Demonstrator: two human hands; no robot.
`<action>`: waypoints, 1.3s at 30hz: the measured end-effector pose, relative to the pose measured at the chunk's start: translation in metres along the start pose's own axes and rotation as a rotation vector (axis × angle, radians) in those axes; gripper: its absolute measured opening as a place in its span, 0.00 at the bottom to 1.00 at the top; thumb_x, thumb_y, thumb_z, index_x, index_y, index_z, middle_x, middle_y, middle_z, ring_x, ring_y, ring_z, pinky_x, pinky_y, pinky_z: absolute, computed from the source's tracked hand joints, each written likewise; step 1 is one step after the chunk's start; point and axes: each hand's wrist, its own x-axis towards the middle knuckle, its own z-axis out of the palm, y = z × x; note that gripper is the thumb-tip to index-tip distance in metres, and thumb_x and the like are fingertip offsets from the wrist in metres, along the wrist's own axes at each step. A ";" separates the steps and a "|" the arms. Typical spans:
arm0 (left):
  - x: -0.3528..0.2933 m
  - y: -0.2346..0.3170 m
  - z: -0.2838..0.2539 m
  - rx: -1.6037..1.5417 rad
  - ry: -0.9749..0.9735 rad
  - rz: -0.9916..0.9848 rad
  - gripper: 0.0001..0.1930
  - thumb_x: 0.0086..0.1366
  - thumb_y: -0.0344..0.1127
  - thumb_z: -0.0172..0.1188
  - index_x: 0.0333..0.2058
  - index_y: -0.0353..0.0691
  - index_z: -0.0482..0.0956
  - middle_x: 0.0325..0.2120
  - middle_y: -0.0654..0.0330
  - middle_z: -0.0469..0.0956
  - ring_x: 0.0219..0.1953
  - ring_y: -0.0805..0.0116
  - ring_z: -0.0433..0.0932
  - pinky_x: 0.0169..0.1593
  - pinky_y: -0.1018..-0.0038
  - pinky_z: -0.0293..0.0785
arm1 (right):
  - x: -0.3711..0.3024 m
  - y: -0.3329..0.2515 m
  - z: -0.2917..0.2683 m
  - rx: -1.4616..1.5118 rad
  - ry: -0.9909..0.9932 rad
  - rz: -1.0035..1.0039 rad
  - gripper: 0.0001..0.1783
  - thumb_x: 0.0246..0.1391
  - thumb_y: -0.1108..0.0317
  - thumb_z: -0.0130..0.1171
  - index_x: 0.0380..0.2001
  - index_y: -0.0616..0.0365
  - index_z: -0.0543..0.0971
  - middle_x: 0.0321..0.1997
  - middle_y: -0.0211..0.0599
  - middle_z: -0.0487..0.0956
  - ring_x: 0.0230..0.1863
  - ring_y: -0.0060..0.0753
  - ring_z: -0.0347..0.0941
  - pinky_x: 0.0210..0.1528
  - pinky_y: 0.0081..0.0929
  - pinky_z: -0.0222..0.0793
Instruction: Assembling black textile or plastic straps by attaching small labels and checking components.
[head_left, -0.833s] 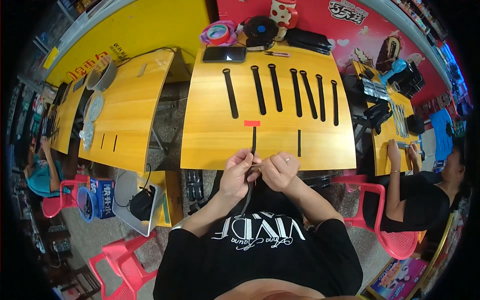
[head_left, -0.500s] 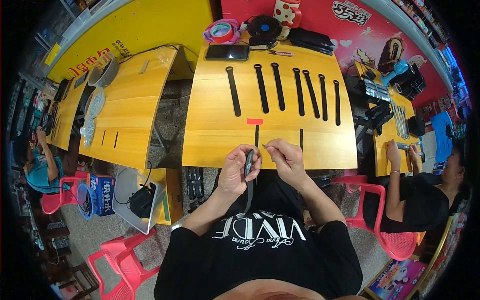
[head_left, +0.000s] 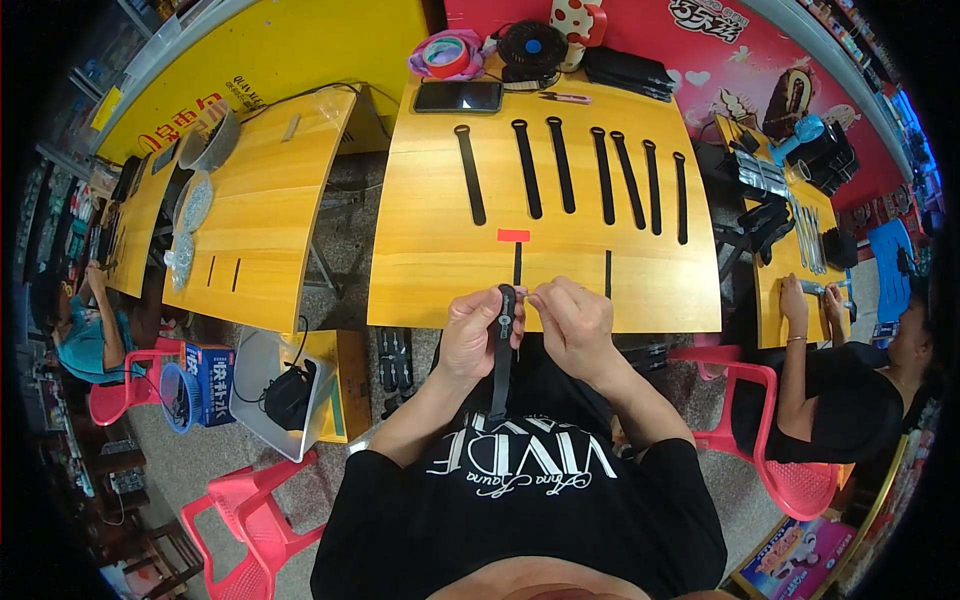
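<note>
My left hand (head_left: 470,335) is closed on a black strap (head_left: 503,365), thumb and fingers pinching its upper end. Pale print shows on the strap's wider upper part, and its tail hangs down toward my shirt. Just to the right, my right hand (head_left: 577,325) is closed in a pinch at the strap's upper edge; whatever lies between its fingertips is too small to name. Both hands are over the table's near edge. Beyond them lie a red rectangle (head_left: 513,236), a thin black strip (head_left: 518,262) below it, and another black strip (head_left: 608,272) farther right.
Several black straps with looped ends (head_left: 527,172) lie in a row across the yellow table (head_left: 420,285). Behind them are a phone (head_left: 458,97), pink-handled pliers or snips (head_left: 565,98), a fan (head_left: 531,50) and a black pouch (head_left: 628,72). People work at both side tables.
The strap has turned so its printed face shows, and it hangs straighter. My right fingertips have come in against its upper end. The whole view has shifted slightly.
</note>
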 end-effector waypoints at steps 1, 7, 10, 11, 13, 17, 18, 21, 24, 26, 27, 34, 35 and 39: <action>0.000 0.000 0.000 0.038 0.016 0.016 0.17 0.71 0.41 0.57 0.44 0.30 0.80 0.29 0.59 0.80 0.27 0.71 0.80 0.27 0.79 0.78 | -0.001 0.000 0.001 -0.019 -0.004 0.002 0.04 0.49 0.78 0.61 0.27 0.60 0.76 0.22 0.40 0.72 0.23 0.44 0.74 0.22 0.36 0.66; 0.003 0.001 0.002 0.092 0.054 0.029 0.17 0.71 0.41 0.57 0.43 0.30 0.81 0.28 0.59 0.80 0.26 0.73 0.79 0.28 0.79 0.78 | -0.004 -0.001 0.003 -0.066 -0.010 0.006 0.04 0.48 0.78 0.61 0.26 0.59 0.75 0.21 0.40 0.70 0.22 0.43 0.73 0.21 0.36 0.65; 0.003 0.001 0.003 0.108 0.055 0.025 0.17 0.71 0.41 0.57 0.42 0.30 0.81 0.28 0.60 0.80 0.26 0.73 0.79 0.28 0.79 0.78 | -0.003 0.000 0.004 -0.045 -0.006 0.004 0.04 0.48 0.77 0.61 0.26 0.59 0.75 0.20 0.40 0.70 0.22 0.43 0.73 0.21 0.36 0.65; 0.004 0.001 0.004 0.114 0.046 0.027 0.16 0.71 0.41 0.57 0.42 0.30 0.81 0.28 0.60 0.79 0.26 0.74 0.79 0.28 0.79 0.77 | -0.002 0.000 0.004 -0.033 0.000 -0.001 0.04 0.48 0.77 0.61 0.26 0.59 0.75 0.20 0.40 0.70 0.22 0.43 0.73 0.21 0.36 0.66; 0.005 0.001 0.003 0.213 0.030 0.081 0.16 0.71 0.40 0.57 0.41 0.29 0.81 0.28 0.61 0.79 0.26 0.75 0.78 0.28 0.80 0.76 | -0.002 0.002 0.002 -0.046 -0.028 -0.013 0.04 0.46 0.77 0.61 0.26 0.59 0.75 0.20 0.40 0.70 0.22 0.43 0.73 0.21 0.36 0.66; 0.007 0.007 0.006 0.556 -0.008 0.287 0.13 0.71 0.37 0.57 0.39 0.29 0.82 0.29 0.62 0.76 0.26 0.77 0.76 0.27 0.83 0.71 | 0.001 0.005 -0.003 -0.158 -0.072 -0.074 0.06 0.42 0.78 0.60 0.27 0.59 0.76 0.21 0.39 0.70 0.22 0.42 0.73 0.21 0.35 0.66; 0.008 0.008 0.006 0.553 -0.013 0.286 0.13 0.71 0.37 0.57 0.39 0.29 0.82 0.29 0.62 0.76 0.26 0.77 0.76 0.27 0.83 0.71 | 0.001 0.004 -0.004 -0.164 -0.072 -0.074 0.06 0.42 0.78 0.60 0.27 0.59 0.76 0.21 0.39 0.70 0.22 0.42 0.73 0.21 0.35 0.66; 0.009 0.012 0.006 0.795 -0.043 0.437 0.12 0.71 0.34 0.57 0.38 0.30 0.83 0.30 0.62 0.76 0.25 0.78 0.75 0.27 0.84 0.70 | 0.004 0.005 -0.004 -0.199 -0.059 -0.133 0.08 0.39 0.79 0.59 0.28 0.58 0.76 0.22 0.39 0.70 0.22 0.43 0.73 0.22 0.35 0.66; 0.009 0.014 0.006 0.701 -0.050 0.313 0.10 0.70 0.32 0.57 0.37 0.30 0.83 0.29 0.61 0.76 0.24 0.77 0.74 0.26 0.83 0.70 | 0.003 0.011 0.001 -0.195 -0.054 -0.172 0.07 0.41 0.77 0.60 0.28 0.59 0.76 0.21 0.38 0.70 0.22 0.43 0.73 0.22 0.35 0.66; 0.009 0.013 0.006 0.864 -0.091 0.444 0.09 0.69 0.30 0.58 0.36 0.29 0.82 0.28 0.60 0.76 0.23 0.76 0.74 0.25 0.82 0.68 | -0.002 0.020 0.010 0.210 -0.023 -0.030 0.07 0.42 0.75 0.61 0.29 0.59 0.77 0.21 0.36 0.69 0.22 0.40 0.72 0.21 0.34 0.64; 0.010 0.015 0.006 0.861 -0.092 0.447 0.09 0.69 0.30 0.58 0.36 0.29 0.82 0.28 0.60 0.76 0.23 0.76 0.74 0.25 0.82 0.68 | -0.003 0.022 0.010 0.207 -0.025 -0.033 0.07 0.42 0.75 0.61 0.29 0.59 0.77 0.21 0.36 0.69 0.22 0.40 0.72 0.21 0.34 0.64; 0.013 0.029 0.009 1.179 -0.202 0.571 0.05 0.62 0.25 0.63 0.34 0.28 0.81 0.24 0.55 0.74 0.24 0.66 0.73 0.28 0.74 0.68 | 0.003 0.017 -0.008 -0.166 -0.130 -0.208 0.03 0.54 0.72 0.60 0.30 0.60 0.78 0.23 0.42 0.75 0.23 0.45 0.75 0.22 0.33 0.65; 0.013 0.032 0.011 1.182 -0.225 0.535 0.04 0.61 0.24 0.63 0.35 0.28 0.81 0.24 0.55 0.74 0.25 0.64 0.74 0.29 0.73 0.69 | 0.004 0.020 -0.008 -0.082 -0.140 -0.160 0.04 0.56 0.71 0.60 0.29 0.60 0.78 0.22 0.42 0.76 0.23 0.46 0.75 0.22 0.32 0.65; 0.015 0.042 0.016 1.294 -0.341 0.586 0.04 0.62 0.23 0.62 0.36 0.29 0.81 0.24 0.55 0.74 0.26 0.64 0.74 0.29 0.73 0.69 | 0.009 0.027 -0.015 0.339 -0.322 0.130 0.07 0.56 0.70 0.60 0.26 0.61 0.78 0.19 0.41 0.75 0.21 0.45 0.74 0.22 0.32 0.64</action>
